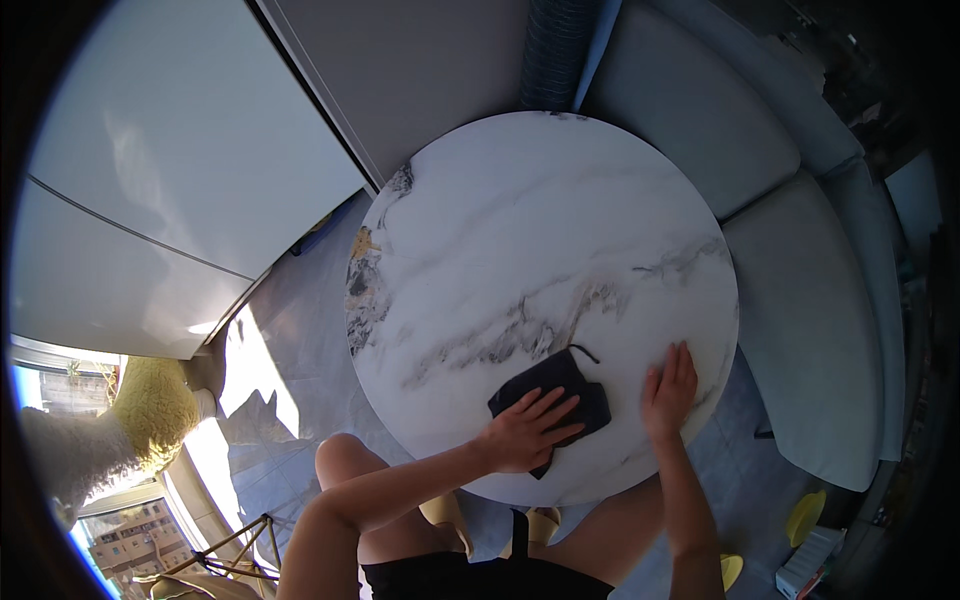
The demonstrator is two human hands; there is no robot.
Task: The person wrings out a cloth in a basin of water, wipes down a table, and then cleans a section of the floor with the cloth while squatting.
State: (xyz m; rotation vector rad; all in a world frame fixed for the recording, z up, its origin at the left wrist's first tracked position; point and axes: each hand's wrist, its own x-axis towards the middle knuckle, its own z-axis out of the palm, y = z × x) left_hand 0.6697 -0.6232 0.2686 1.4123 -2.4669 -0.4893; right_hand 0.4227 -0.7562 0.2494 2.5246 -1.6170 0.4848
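My left hand (pixel 531 430) lies palm down, fingers spread, on a folded black cloth (pixel 547 375) with a thin dark cord at its far corner. Whether any cloth is pinched beneath the palm is hidden. The cloth rests on the near part of a round, marble-patterned tabletop (pixel 517 202) with grey and brown veins. To the right of the cloth, my right hand (pixel 670 390) is laid on the table near its right edge, thumb apart from the fingers and nothing visible in it.
A grey cushioned bench (pixel 802 315) curves around the table's right side. White cabinet panels (pixel 187 127) stand at the left. Beyond the tiled floor (pixel 277 450) are a fleecy item (pixel 150 412) and a thin-framed stand (pixel 240 547). Yellow objects (pixel 806 517) lie at lower right.
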